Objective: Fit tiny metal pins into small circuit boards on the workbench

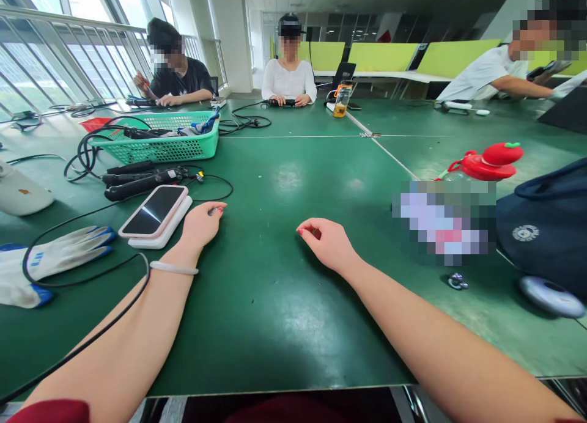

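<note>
My left hand rests on the green table, its fingers curled in and the thumb near the fingertips. A white band circles that wrist. Right beside this hand a phone in a pink case lies on a white box-like object. My right hand also lies on the table, loosely closed, with thumb and index finger meeting around a small gap. I see nothing held in either hand. The undersides of the fingers are hidden.
At left are a white-and-blue glove, black handheld devices with cables and a green basket. At right are a red-lidded bottle, a dark bag and a rounded case. Several people sit around the table.
</note>
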Demonstrator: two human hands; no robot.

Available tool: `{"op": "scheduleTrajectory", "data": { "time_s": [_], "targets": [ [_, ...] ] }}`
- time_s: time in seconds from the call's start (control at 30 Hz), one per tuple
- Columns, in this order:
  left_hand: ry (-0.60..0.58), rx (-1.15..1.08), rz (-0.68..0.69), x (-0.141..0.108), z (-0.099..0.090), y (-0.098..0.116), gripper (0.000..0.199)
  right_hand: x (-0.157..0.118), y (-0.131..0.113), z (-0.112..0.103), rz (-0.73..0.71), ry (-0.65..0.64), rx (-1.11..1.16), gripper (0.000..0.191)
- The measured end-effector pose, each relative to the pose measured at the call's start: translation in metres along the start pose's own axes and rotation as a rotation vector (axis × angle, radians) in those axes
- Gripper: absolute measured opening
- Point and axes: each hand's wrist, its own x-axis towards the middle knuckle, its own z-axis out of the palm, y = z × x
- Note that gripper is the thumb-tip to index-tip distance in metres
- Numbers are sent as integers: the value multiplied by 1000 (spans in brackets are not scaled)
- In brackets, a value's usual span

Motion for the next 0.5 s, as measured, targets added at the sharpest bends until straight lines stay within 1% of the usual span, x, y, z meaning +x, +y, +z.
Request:
{"op": "scheduleTrajectory", "data": {
  "time_s": [0.07, 0.13, 0.2, 0.23, 0.27, 0.37, 0.5],
  "targets": [
    [-54, -92, 77, -11, 8, 13, 36, 1, 0, 2, -3, -61, -14, 15],
    [-195, -245, 156, -28, 16, 31, 35, 2, 0, 4, -27, -137, -48, 12],
    [-326, -487, 212, -48, 23, 49, 36, 2, 1, 6, -69, -200, -96, 22],
    [-390, -577, 237, -56, 25, 56, 35, 3, 1, 7, -89, -217, -120, 27],
    [-421, -622, 261, -62, 26, 61, 34, 3, 1, 7, -104, -232, -142, 32],
    [-439, -651, 265, -70, 25, 67, 32, 3, -1, 7, -111, -262, -176, 36],
    [-429, -642, 232, -65, 25, 61, 31, 2, -4, 8, -99, -278, -174, 24]
  ]
}}
